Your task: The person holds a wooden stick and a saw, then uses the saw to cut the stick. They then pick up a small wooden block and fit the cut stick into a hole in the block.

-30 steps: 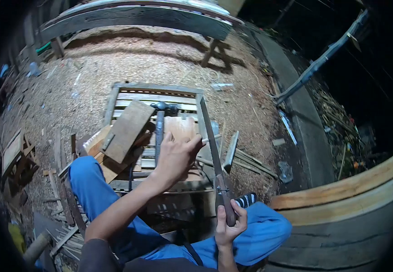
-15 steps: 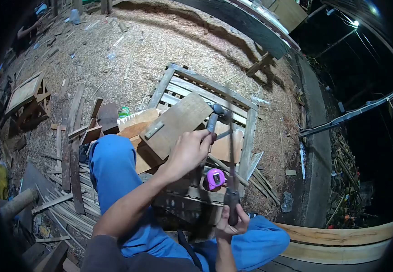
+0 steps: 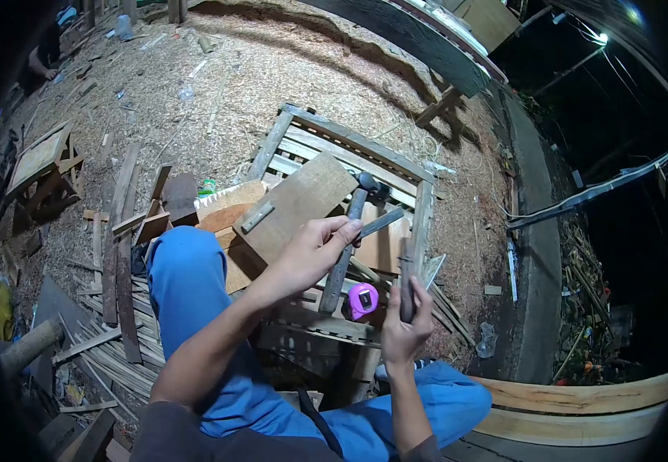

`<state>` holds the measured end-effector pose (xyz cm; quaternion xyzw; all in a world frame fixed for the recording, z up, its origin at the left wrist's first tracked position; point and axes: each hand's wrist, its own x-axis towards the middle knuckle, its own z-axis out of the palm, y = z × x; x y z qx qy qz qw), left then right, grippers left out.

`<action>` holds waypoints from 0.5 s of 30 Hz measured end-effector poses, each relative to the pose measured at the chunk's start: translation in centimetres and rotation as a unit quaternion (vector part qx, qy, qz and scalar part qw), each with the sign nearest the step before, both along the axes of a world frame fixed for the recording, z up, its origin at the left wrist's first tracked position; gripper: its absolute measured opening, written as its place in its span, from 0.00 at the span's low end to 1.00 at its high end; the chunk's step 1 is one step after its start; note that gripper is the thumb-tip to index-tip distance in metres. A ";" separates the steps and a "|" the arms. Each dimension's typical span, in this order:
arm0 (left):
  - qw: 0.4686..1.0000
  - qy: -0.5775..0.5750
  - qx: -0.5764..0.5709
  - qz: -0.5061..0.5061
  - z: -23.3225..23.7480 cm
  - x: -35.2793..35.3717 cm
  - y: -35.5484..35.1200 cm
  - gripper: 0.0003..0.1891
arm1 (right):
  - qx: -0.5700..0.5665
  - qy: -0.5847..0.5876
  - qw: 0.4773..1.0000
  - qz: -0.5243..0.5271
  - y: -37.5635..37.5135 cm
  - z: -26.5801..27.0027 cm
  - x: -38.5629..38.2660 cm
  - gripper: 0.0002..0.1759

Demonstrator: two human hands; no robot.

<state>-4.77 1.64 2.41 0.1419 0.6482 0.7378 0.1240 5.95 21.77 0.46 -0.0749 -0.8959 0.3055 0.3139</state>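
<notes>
My left hand (image 3: pixel 314 250) is closed around a flat grey bar (image 3: pixel 382 222), its free end pointing up to the right. My right hand (image 3: pixel 408 323) grips the dark handle of a long thin-bladed tool (image 3: pixel 407 296), held upright so its blade looks foreshortened. Right below the left hand lies a hammer (image 3: pixel 336 283), its head on the slatted wooden frame (image 3: pixel 276 142). Between the two hands, lower down, sits a pink tape measure (image 3: pixel 362 301). A wooden board (image 3: pixel 303 200) with a small wood block (image 3: pixel 257 217) on it lies just beyond the left hand.
Scrap strips and sticks (image 3: pixel 122 339) are heaped left of my knees. A small wooden stand (image 3: pixel 41 165) is farther left, with a person's arm (image 3: pixel 41 68) above it. Wood shavings cover the ground. Long planks (image 3: pixel 580 396) run at lower right.
My right hand has moved up with the thin-bladed tool, whose blade no longer stretches far upward. My left hand has shifted slightly, still holding the grey bar.
</notes>
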 end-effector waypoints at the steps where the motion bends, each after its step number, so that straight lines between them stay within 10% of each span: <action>1: 1.000 -0.006 0.006 -0.017 -0.1 0.1 0.1 0.21 | 0.034 -0.029 0.999 0.019 0.4 0.0 -0.2 0.20; 15: 0.983 -0.048 -0.060 -0.166 0.2 1.9 1.9 0.22 | 0.240 0.085 0.948 0.193 6.6 4.4 -0.7 0.23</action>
